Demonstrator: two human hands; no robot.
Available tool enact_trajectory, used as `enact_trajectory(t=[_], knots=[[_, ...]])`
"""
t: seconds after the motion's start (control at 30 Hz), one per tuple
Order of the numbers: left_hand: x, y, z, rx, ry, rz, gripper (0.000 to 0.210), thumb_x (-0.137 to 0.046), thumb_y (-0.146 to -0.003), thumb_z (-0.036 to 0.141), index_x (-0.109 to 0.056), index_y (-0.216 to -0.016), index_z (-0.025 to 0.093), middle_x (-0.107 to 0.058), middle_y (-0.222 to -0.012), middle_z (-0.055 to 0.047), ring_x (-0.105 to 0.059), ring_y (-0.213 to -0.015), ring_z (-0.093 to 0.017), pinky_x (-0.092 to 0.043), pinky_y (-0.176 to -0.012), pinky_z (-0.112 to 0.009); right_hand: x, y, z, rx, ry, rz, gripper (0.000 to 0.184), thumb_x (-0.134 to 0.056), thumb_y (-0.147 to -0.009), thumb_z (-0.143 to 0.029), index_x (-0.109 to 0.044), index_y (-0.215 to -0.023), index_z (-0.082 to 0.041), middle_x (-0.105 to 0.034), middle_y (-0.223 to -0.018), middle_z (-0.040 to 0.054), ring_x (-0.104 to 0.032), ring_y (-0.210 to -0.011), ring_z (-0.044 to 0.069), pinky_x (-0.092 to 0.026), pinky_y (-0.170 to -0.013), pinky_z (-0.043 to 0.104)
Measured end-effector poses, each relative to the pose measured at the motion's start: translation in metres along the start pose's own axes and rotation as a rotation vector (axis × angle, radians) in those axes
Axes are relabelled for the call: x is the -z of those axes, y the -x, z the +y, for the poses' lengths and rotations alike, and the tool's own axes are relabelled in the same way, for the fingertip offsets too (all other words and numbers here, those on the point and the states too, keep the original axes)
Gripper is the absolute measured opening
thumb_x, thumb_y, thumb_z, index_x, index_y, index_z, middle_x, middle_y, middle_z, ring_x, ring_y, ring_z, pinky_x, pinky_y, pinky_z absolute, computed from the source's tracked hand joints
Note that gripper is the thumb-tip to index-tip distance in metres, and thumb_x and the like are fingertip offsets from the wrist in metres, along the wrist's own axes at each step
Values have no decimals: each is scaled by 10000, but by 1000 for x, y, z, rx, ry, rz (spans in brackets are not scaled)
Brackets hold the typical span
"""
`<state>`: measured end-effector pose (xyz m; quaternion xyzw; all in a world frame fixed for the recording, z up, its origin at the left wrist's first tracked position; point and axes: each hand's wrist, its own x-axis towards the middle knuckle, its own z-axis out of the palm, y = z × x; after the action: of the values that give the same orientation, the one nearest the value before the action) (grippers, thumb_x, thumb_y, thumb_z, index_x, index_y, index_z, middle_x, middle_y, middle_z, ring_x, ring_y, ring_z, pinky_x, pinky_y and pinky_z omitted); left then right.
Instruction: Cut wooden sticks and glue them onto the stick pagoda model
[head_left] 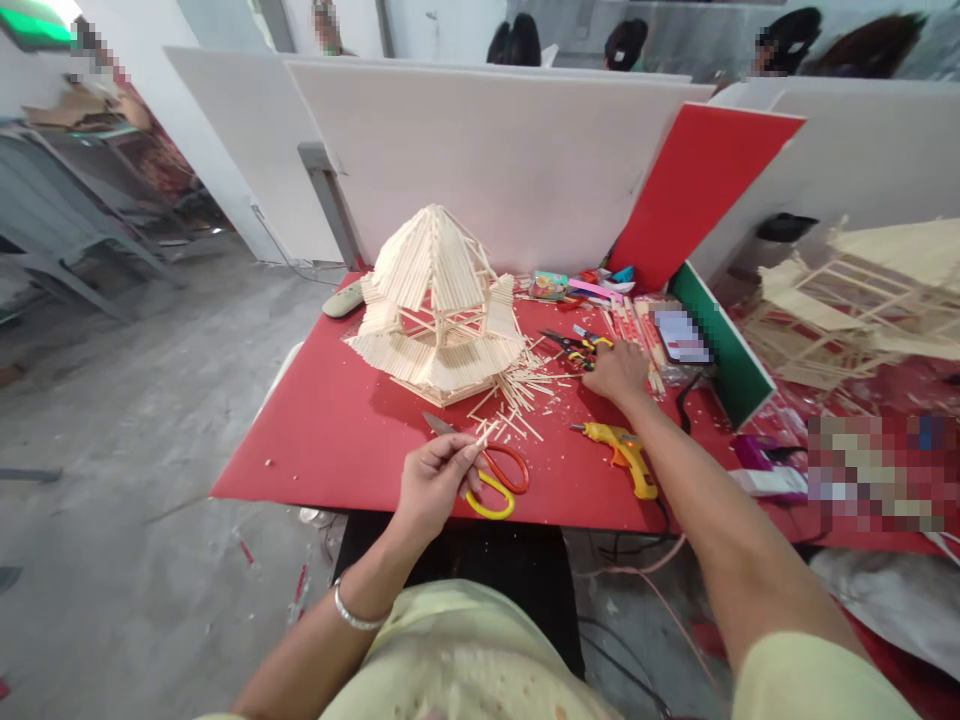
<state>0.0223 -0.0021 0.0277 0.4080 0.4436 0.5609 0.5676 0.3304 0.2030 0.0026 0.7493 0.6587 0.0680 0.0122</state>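
Note:
My left hand [442, 475] is closed, pinching a short wooden stick [487, 434] between thumb and fingers. Just beneath it on the red table lie scissors [501, 492] with one red and one yellow handle loop. My right hand [619, 370] reaches across to pliers [583, 352] with yellow-and-black handles, its fingers closed at the handles; the fingertips are partly hidden. A small pagoda-like model [435, 300] built of thin wooden sticks stands beyond my left hand. Loose sticks [529, 385] are scattered at its right side.
A yellow hot glue gun [622, 455] lies near the front edge, below my right forearm. Further back are a phone [682, 335], packs of sticks [630, 325] and a green board [724, 350]. A computer mouse [343, 300] sits at the left edge. White panels [480, 150] close off the back.

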Motion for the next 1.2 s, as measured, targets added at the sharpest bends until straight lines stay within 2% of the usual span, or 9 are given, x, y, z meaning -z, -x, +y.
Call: enact_trajectory(t=[0.07,0.13,0.27,0.37,0.5,0.7,0.83,1.07,1.2], knots=[[2,2,3,-39,12,11,189,-678,-832,333,-687,-830,144,-678,-687,-31,-569,-472,-80,-403,-437,-192,12,21,7,13,-24,77,611,-547,-747,-372,-477,-1265,-56,-526,-1211,258,-462,-1158,379,-330,-950,506],[2,2,4,-66,39,32,184,-679,-830,331,-685,-840,148,-677,-691,-28,-573,-477,-84,-416,-437,-192,26,47,14,91,-191,199,531,-526,-741,-331,-500,-1207,-79,-576,-1105,214,-521,-1050,334,-392,-882,443],[-3,1,8,-96,80,61,201,-681,-823,348,-688,-873,153,-687,-707,-37,-580,-500,-91,-442,-436,-190,59,120,10,326,-474,152,460,-493,-738,-242,-478,-1194,-180,-595,-984,94,-569,-830,238,-461,-747,360],[-9,4,13,-135,90,75,204,-689,-815,348,-696,-880,154,-693,-710,-43,-583,-522,-94,-447,-445,-187,79,178,-13,540,-405,179,597,-545,-716,-238,-413,-1295,-173,-550,-1150,134,-528,-1074,304,-433,-927,453],[-11,17,21,-203,81,94,180,-692,-813,328,-701,-866,156,-702,-705,-44,-604,-539,-108,-467,-475,-201,92,225,-45,563,-341,227,679,-563,-730,-244,-352,-1367,-137,-490,-1263,170,-465,-1180,324,-396,-1006,479],[2,41,27,-352,-66,102,132,-604,-869,262,-692,-885,165,-695,-691,-27,-619,-521,-121,-472,-483,-220,105,244,-71,590,-326,242,698,-586,-689,-228,-381,-1350,-137,-495,-1235,160,-466,-1152,325,-395,-999,483],[10,46,27,-443,-187,149,119,-574,-872,207,-685,-888,170,-687,-695,-22,-625,-565,-128,-483,-524,-227,112,251,-81,608,-347,262,686,-580,-708,-243,-374,-1355,-143,-493,-1242,167,-461,-1157,330,-398,-982,494],[19,45,28,-493,-355,171,140,-556,-892,234,-679,-865,173,-684,-707,-32,-624,-623,-136,-485,-576,-235,107,250,-89,594,-332,201,671,-560,-686,-227,-408,-1335,-146,-517,-1241,152,-479,-1145,312,-409,-958,459],[21,46,29,-443,-269,96,141,-578,-891,273,-664,-855,169,-661,-691,-33,-599,-595,-131,-463,-541,-230,100,247,-91,601,-345,206,658,-550,-647,-209,-442,-1293,-151,-550,-1222,145,-497,-1132,302,-406,-946,444]])
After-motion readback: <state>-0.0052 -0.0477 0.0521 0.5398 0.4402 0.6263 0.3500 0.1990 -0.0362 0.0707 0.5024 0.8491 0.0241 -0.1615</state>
